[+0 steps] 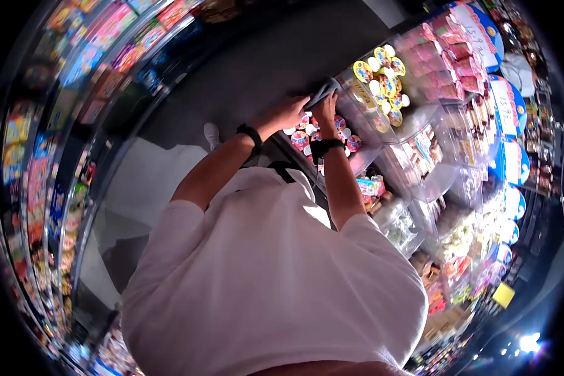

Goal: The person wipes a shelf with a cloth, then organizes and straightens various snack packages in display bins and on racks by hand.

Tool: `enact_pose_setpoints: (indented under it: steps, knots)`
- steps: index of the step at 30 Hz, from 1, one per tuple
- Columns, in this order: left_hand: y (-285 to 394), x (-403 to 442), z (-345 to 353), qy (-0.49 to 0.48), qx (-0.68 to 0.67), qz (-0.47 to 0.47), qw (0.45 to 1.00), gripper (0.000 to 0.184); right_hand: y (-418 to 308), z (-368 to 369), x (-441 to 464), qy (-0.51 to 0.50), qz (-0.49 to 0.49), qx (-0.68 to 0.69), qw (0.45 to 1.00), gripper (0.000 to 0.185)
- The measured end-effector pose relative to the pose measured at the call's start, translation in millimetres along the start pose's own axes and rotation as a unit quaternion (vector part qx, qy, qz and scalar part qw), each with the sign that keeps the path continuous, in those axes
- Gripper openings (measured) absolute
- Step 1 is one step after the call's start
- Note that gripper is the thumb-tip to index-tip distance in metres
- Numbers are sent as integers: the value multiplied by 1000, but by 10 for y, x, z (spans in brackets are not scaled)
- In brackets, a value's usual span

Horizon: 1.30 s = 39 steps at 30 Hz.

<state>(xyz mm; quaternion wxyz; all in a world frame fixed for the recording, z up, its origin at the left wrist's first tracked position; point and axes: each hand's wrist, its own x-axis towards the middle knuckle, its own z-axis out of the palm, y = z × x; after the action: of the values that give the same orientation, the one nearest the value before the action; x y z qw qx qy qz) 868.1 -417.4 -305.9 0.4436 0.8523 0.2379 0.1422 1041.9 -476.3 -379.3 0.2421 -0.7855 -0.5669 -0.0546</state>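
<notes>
A grey cloth (321, 93) lies bunched at the far corner of a clear bin that holds small cups with red and white lids (299, 139). My right hand (324, 114) reaches over these cups, its fingers closed on the cloth. From the left, my left hand (289, 114) pinches the cloth's near end, close to the bin's outer edge. Both wrists wear black bands. My fingertips are small and partly hidden in this view.
Clear stepped bins (402, 164) of packaged snacks rise on the right, with yellow-lidded cups (382, 78) and pink packs (460, 66) above. Round blue-and-white price signs (509, 103) stand behind. Packed shelves (50, 182) line the left, across a grey aisle floor (144, 178).
</notes>
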Motion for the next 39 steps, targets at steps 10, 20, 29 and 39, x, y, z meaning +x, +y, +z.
enact_pose_setpoints:
  steps: [10,20,29,39]
  knots:
    - [-677,256,-475,-313,127,14,941,47,-971,-138,-105,-70,329,78,938,60]
    - [-1012,557,-988,-535,202,98,814,46,-1586,-6,-401,-85,383,-54,918,46]
    - [-801,1400,-1276,-439,34,140,887,64,-874,-304,385,81,362,-69,926,22]
    - [-95,3053,-732,-289,-139,186,929,54,-188,-1128,2017,147,435,-196,867,33]
